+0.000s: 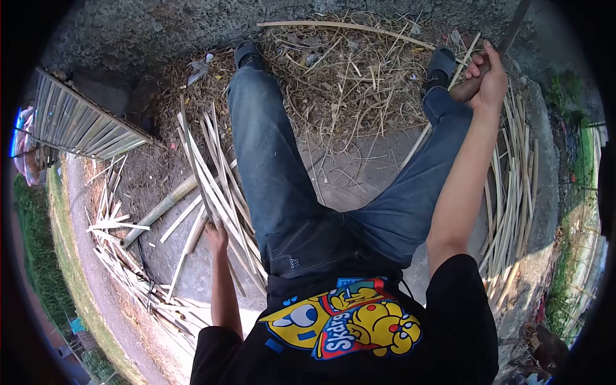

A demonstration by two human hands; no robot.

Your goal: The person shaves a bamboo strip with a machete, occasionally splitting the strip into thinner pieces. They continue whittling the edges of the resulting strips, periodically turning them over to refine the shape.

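My right hand point(491, 83) is raised over my knee at the upper right, its fingers wrapped round the brown wooden handle point(466, 90) of a large knife. Its dark blade point(515, 29) points up and away, past the edge of view. Down on my left side, my left hand point(217, 237) is among the split bamboo strips beside my thigh, with its fingers closed on a bamboo strip point(200, 170). Pale strips point(215, 183) lie loosely crossed around that hand, and a thicker round bamboo pole point(168, 205) rests on the ground beyond them.
Curled shavings point(346, 83) cover the ground between my feet, below a rough concrete wall point(154, 32). A long strip point(346, 25) lies along the wall. More strips point(516, 186) are heaped on my right. A bamboo slat panel point(86, 119) stands at the left.
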